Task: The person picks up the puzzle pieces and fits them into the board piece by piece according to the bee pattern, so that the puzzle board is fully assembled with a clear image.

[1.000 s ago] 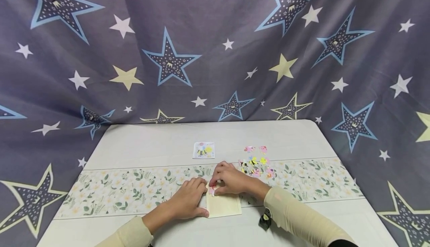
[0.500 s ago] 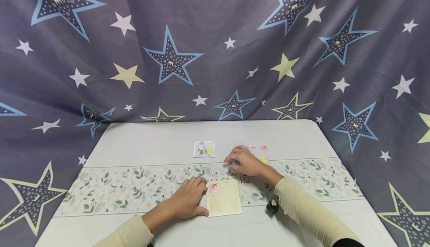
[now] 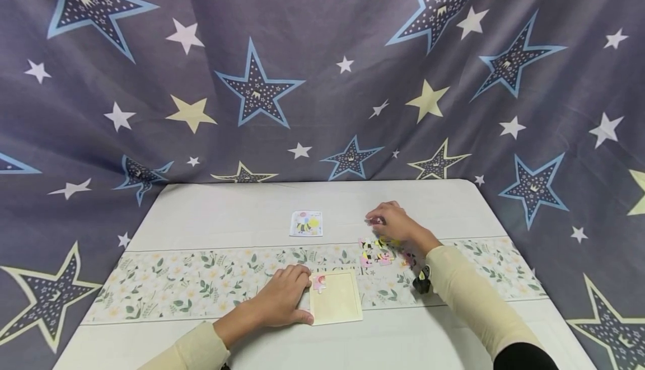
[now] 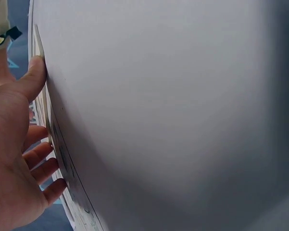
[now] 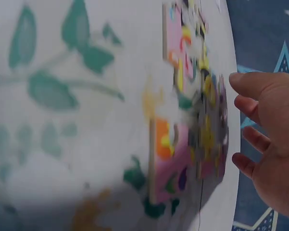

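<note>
My left hand (image 3: 283,298) rests against the left side of a shallow wooden puzzle tray (image 3: 339,305). In the left wrist view the thumb (image 4: 36,77) lies along the tray's edge, with the other fingers spread beside it. One pink puzzle piece (image 3: 319,284) sits in the tray's far left corner. At the back right, my right hand (image 3: 398,221) is over the loose pieces, its fingertips right at a pink piece (image 3: 376,221). The right wrist view shows the thumb and fingers of this hand (image 5: 274,130) apart. Its wrist hides part of the colourful bee pieces (image 3: 384,258).
A square picture card (image 3: 306,224) with a bee lies behind the tray. A floral band (image 3: 201,286) crosses the white table (image 3: 227,213). Behind the table hangs a star-patterned curtain (image 3: 312,73). The right sleeve (image 3: 468,294) reaches over the table's right part.
My right hand has left the pink piece in the tray and moved back and right to the loose pieces. My left hand stays at the tray.
</note>
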### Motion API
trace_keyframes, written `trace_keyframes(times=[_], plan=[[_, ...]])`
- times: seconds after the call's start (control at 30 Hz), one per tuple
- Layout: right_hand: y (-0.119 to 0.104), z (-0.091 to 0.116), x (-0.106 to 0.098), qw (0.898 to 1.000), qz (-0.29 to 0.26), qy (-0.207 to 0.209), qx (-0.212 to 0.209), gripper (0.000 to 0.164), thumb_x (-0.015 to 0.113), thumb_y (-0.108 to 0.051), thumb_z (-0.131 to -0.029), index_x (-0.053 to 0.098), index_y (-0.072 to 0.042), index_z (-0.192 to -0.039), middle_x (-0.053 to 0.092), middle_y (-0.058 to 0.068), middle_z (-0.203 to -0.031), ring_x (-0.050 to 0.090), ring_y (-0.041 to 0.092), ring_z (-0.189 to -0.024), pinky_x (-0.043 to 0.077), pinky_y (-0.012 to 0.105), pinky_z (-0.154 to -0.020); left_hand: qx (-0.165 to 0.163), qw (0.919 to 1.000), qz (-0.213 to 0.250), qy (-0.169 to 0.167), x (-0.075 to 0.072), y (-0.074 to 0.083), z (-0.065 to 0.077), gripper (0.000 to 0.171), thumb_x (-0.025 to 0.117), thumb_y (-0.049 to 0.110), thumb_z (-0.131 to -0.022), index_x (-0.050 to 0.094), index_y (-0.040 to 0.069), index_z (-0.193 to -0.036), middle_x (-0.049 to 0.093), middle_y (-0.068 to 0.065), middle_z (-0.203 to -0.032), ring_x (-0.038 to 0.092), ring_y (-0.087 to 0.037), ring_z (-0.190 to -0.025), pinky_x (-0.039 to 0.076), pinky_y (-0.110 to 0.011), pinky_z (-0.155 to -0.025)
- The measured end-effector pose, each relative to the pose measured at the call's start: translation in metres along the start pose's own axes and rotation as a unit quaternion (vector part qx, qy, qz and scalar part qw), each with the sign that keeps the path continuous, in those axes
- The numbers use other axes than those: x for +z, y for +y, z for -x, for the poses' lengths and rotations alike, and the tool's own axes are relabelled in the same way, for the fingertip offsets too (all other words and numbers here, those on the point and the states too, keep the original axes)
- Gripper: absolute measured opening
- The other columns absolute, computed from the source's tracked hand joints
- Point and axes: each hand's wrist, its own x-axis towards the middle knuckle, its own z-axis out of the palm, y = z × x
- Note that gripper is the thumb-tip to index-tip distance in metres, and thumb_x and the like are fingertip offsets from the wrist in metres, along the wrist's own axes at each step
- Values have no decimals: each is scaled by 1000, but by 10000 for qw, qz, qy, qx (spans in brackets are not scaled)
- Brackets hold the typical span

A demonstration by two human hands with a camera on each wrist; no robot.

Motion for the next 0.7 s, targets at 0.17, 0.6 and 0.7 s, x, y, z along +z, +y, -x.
trace_keyframes(times=[0.17, 0.6, 0.7], plan=[[12, 1, -1, 9998, 60, -103, 141, 29, 68, -16, -95, 72, -16, -124, 68, 10, -120, 55, 36, -123, 35, 63, -109, -22, 10000, -5, -38, 2, -1, 0, 77, 72, 68, -79, 57, 11, -127, 50, -8, -142, 48, -24, -131, 44, -46, -105], [21, 1, 1, 9997, 204, -100, 54, 28, 68, -14, -97, 74, -20, -123, 69, 6, -119, 55, 36, -123, 41, 64, -101, -77, 9999, -16, -89, 3, -2, 0, 77, 71, 69, -80, 57, 11, -128, 50, -8, -143, 48, -24, -132, 43, -47, -108], [21, 1, 0, 9998, 200, -83, -6, 27, 68, -14, -97, 74, -20, -122, 69, 6, -118, 55, 35, -122, 42, 62, -100, -105, 9999, 20, -108, 3, -3, -1, 77, 71, 69, -80, 57, 11, -129, 50, -8, -143, 48, -25, -133, 43, -47, -108]])
